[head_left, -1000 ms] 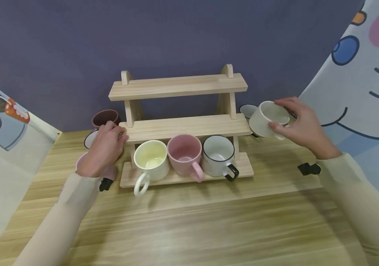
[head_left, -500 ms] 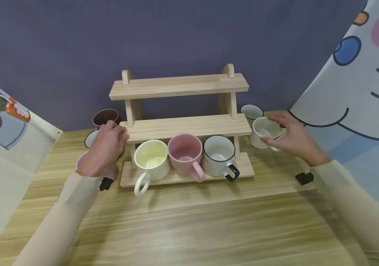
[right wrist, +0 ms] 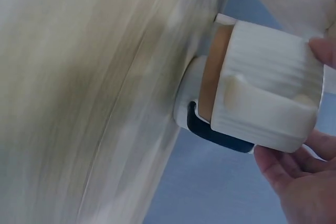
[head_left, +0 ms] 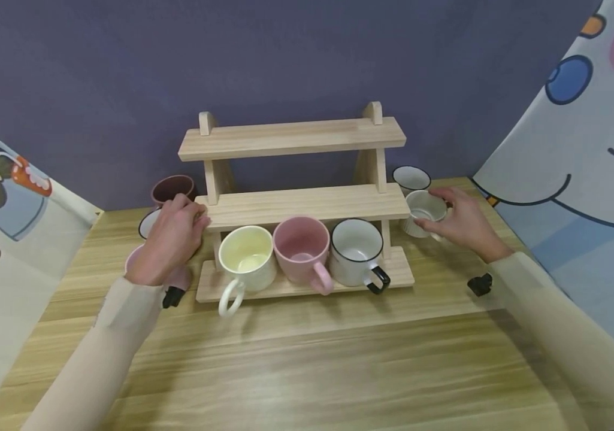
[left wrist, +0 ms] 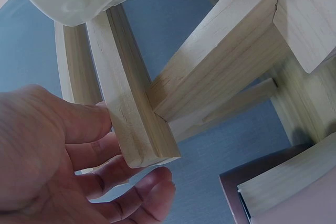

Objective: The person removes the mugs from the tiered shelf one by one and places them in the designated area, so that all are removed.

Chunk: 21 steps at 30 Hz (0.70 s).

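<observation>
My right hand point(head_left: 463, 221) holds a white ribbed mug point(head_left: 413, 226) by its rim, to the right of a wooden shelf rack point(head_left: 296, 205). In the right wrist view, thumb and fingers lie on opposite sides of this mug point(right wrist: 268, 72), and its tan base points away from the hand. Just beyond it is a black-rimmed white mug point(head_left: 411, 178), its dark handle point(right wrist: 210, 132) partly hidden. My left hand point(head_left: 169, 239) grips the left end of the middle shelf board point(left wrist: 128, 93), thumb on one face and fingers curled round the other.
On the bottom shelf stand a cream mug point(head_left: 257, 276), a pink mug point(head_left: 300, 242) and a white mug with a black handle point(head_left: 345, 272). Left of the rack, a maroon mug point(head_left: 172, 187), a black-rimmed mug point(head_left: 147, 222) and a pink mug point(head_left: 181, 277) are partly behind my left arm.
My right hand has lowered the ribbed mug from beside the middle shelf to in front of the black-rimmed mug, then shifted slightly left. My left hand stays on the shelf.
</observation>
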{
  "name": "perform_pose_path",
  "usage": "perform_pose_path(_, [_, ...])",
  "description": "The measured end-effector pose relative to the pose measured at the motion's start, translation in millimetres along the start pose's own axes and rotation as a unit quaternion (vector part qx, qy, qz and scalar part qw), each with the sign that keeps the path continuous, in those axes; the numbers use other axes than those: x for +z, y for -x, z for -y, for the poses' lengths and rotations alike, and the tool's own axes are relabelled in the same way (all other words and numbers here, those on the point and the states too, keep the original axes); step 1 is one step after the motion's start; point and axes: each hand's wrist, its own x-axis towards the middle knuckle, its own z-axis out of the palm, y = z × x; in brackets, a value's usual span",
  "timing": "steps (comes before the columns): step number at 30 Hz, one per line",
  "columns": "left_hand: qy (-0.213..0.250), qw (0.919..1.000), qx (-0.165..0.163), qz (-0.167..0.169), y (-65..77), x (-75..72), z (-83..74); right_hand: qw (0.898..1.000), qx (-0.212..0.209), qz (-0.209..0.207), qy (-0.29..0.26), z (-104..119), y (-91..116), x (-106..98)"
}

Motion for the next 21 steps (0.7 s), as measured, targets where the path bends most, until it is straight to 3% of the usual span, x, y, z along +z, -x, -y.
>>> perform_pose_path(10, [-0.003,1.0000,0.004,-0.003,-0.1,-0.7,-1.0,0.999,0.036,0.001,0.010,-6.4,-9.5,7.4])
perform_pose_path(21, [-0.009,0.9999,0.006,-0.003,-0.2,-0.8,-0.5,0.999,0.046,0.015,0.011,-17.4,-15.3,16.4])
